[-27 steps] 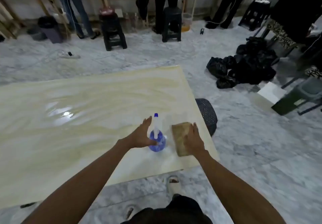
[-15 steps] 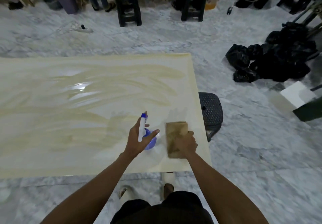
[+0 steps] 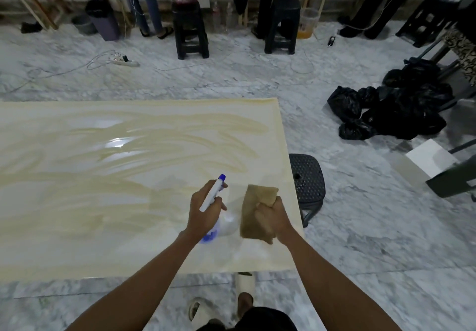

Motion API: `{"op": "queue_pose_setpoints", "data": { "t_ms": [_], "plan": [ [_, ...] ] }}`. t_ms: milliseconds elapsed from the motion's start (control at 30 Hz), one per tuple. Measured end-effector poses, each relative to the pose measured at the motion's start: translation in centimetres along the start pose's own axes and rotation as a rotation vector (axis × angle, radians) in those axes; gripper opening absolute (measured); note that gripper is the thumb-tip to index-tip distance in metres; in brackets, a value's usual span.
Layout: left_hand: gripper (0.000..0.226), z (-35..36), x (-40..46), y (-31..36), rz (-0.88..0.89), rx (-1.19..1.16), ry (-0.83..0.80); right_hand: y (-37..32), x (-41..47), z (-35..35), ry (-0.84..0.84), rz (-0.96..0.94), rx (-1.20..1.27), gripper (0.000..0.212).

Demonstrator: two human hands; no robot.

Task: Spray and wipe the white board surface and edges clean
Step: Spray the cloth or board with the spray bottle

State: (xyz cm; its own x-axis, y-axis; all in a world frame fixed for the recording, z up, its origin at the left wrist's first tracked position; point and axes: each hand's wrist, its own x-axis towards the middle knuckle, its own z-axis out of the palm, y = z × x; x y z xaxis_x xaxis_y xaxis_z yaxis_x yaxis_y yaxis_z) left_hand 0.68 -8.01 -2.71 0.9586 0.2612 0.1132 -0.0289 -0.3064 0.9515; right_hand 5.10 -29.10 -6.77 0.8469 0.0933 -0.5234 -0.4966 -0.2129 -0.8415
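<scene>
The white board (image 3: 108, 202) lies flat and low, smeared with yellowish-brown streaks. My left hand (image 3: 204, 208) grips a spray bottle (image 3: 213, 194) with a white head and blue nozzle, lifted off the board near its right end; the bottle's clear body with blue liquid shows below the hand. My right hand (image 3: 273, 217) clutches a brown cloth (image 3: 255, 207) just right of the bottle, raised above the board's near right corner.
A black perforated stool (image 3: 307, 178) stands under the board's right edge. Black bags (image 3: 391, 111) are heaped on the marble floor to the right. Black stools (image 3: 190, 31), bins, a power strip (image 3: 123, 61) and standing people line the far wall. My sandalled feet (image 3: 244, 287) are at the near edge.
My left hand closed around the spray bottle and lifted it off the board. My right hand bunched the cloth, which had lain flat, and raised it. The camera view shifted.
</scene>
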Motion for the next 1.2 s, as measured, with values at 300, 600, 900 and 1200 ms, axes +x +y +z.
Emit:
{"op": "queue_pose_setpoints", "data": {
  "t_ms": [300,600,900,1200],
  "plan": [
    [0.046,-5.1,2.9,8.5,-0.04,-0.049,-0.197,-9.7,-2.2,0.7,-0.221,0.091,0.832,0.032],
    [0.056,-9.1,2.4,11.3,-0.114,0.088,-0.28,-12.5,-3.5,3.7,-0.289,0.076,0.809,0.045],
    [0.039,-11.5,1.9,12.1,-0.158,0.167,-0.396,-13.6,-5.2,5.6,-0.26,-0.04,0.597,0.046],
    [0.021,-12.3,2.1,12.8,-0.231,0.214,-0.413,-14.2,-5.7,6.9,-0.276,-0.029,0.668,0.059]
  ]
}}
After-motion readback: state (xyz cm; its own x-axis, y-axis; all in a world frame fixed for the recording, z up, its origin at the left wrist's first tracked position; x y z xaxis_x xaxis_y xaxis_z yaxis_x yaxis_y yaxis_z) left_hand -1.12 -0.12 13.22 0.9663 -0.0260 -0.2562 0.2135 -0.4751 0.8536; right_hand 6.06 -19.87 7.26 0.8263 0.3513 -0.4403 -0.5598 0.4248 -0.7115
